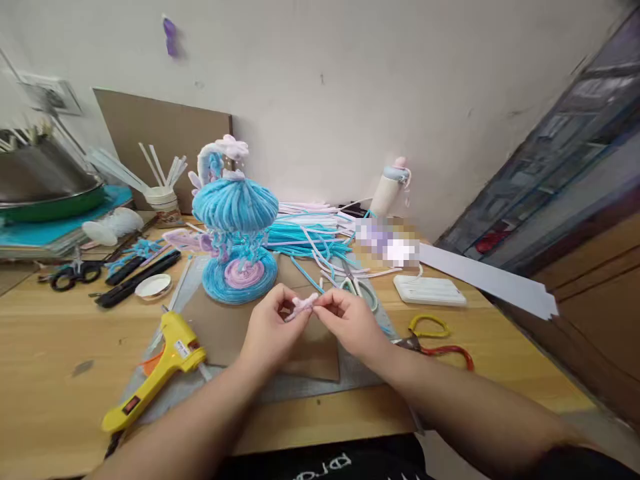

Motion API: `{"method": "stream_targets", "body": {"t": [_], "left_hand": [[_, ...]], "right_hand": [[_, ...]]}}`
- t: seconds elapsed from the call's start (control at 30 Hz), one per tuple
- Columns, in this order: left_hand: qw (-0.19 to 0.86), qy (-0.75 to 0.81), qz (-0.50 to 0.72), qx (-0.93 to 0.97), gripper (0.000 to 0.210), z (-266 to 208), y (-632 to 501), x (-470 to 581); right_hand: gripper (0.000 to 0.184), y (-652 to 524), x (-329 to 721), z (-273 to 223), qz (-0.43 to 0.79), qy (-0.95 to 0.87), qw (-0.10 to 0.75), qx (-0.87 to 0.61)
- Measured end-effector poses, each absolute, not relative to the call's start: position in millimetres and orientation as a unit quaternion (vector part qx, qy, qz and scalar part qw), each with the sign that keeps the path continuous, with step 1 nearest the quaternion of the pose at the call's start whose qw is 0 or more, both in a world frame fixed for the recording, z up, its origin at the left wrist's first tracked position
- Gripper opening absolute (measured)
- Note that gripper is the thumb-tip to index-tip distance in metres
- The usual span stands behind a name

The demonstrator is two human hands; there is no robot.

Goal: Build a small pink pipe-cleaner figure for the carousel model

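Note:
A small piece of pale pink pipe cleaner [302, 304], bent into short lobes, is pinched between my two hands over the cardboard. My left hand [274, 325] grips its left side with thumb and fingers. On its right end, the fingertips of my right hand [353, 325] are pressed together. Just behind my left hand stands a blue fuzzy jellyfish-like figure [235, 207] on a round blue base [213, 283] with a pink coil [244, 275]. Beyond my right hand lie scissors [367, 293] with pale green handles.
A yellow glue gun [173, 357] lies left of the cardboard [315, 357]. Blue and pink pipe cleaners [305, 237] are piled at the back. Pliers [430, 340] with red and yellow handles and a white box-shaped device [430, 291] lie on the right. Black scissors [75, 272] are at the left.

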State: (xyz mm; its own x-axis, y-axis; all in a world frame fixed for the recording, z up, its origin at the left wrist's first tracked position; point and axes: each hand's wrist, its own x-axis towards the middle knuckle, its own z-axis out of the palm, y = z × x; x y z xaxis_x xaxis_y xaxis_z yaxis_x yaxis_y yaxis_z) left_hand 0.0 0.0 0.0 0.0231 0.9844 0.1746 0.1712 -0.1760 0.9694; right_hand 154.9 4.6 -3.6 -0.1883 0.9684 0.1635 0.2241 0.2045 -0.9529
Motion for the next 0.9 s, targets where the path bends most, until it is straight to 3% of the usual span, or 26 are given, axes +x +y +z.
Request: {"method": "stream_targets", "body": {"t": [0.17, 0.27, 0.53, 0.7, 0.9], "left_hand": [[0.596, 0.432, 0.507, 0.448, 0.027, 2.2, 3.6, 3.1], [0.656, 0.392, 0.516, 0.387, 0.03, 7.8, 2.9, 4.3], [0.752, 0.355, 0.48, 0.28, 0.012, 12.9, 6.0, 1.1], [0.778, 0.329, 0.463, 0.267, 0.009, 10.4, 7.4, -2.3], [0.788, 0.317, 0.418, 0.323, 0.014, 9.0, 9.7, -4.9]], "right_hand": [[0.016, 1.2, 156.9, -3.8, 0.341, -0.667, 0.446, -0.489], [0.014, -0.3, 157.2, -2.2, 0.312, -0.682, 0.457, -0.478], [0.02, 4.4, 154.2, 1.5, 0.507, -0.572, 0.489, -0.42], [0.024, 9.4, 157.5, 6.8, 0.58, -0.545, 0.439, -0.416], [0.011, 13.2, 164.6, 12.5, 0.473, -0.672, 0.409, -0.396]]}}
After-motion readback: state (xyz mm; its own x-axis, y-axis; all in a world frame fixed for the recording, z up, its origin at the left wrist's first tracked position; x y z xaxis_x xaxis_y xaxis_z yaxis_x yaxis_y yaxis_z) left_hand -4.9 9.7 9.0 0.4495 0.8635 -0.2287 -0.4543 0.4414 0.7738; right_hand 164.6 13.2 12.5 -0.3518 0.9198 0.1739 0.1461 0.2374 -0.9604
